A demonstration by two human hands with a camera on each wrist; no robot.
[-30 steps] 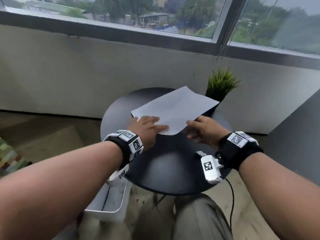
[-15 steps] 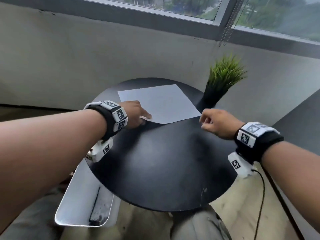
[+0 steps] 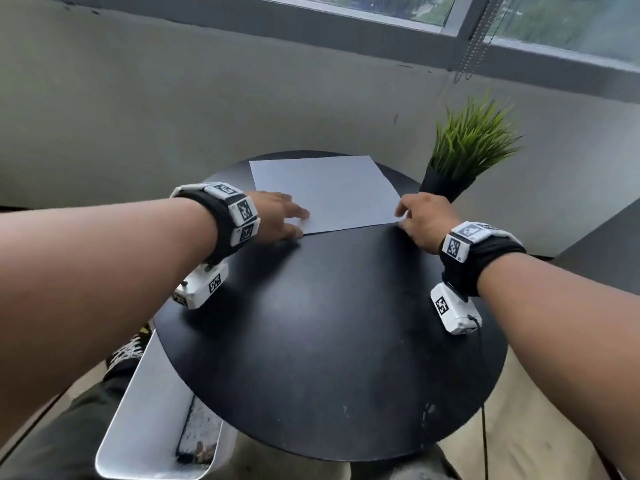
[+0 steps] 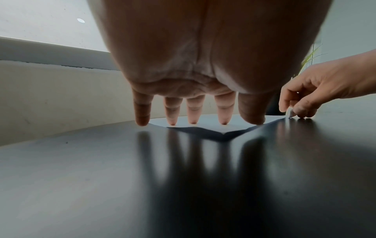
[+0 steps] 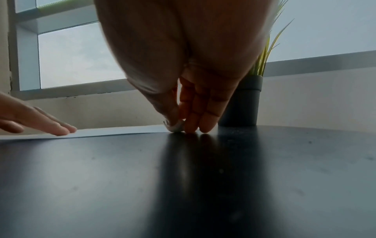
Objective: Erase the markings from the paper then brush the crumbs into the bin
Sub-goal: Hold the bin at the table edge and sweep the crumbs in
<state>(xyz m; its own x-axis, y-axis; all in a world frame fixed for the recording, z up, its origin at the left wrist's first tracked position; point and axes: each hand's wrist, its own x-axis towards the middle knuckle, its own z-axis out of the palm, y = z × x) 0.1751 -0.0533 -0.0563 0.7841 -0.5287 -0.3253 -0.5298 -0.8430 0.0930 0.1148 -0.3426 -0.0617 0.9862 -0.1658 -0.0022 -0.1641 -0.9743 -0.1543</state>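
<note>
— Surface and room?

— Round black table [image 3: 329,341], glossy enough to mirror the fingers. Behind it a pale wall [image 3: 173,109] under a grey-framed window [image 3: 460,15], with a bead chain [image 3: 467,53] hanging at the frame. Pale floor at lower right.

— Containers?

— White bin [image 3: 145,403] tucked beside and below the table's left edge, with dark speckled bits at its bottom; too blurred to name. Dark pot [image 5: 242,103] at the table's right rear, holding a grassy green plant [image 3: 471,140].

— The paper?

— White sheet of paper [image 3: 325,192] lying flat on the far half of the table, no markings visible.

— Hands?

— Left hand [image 3: 277,216] spread, straight fingertips [image 4: 193,119] pressing the sheet's near left corner. Right hand [image 3: 426,216] at the near right corner, thumb and fingers pinching a small whitish eraser [image 5: 176,127] against the table, right at the paper's edge.
</note>
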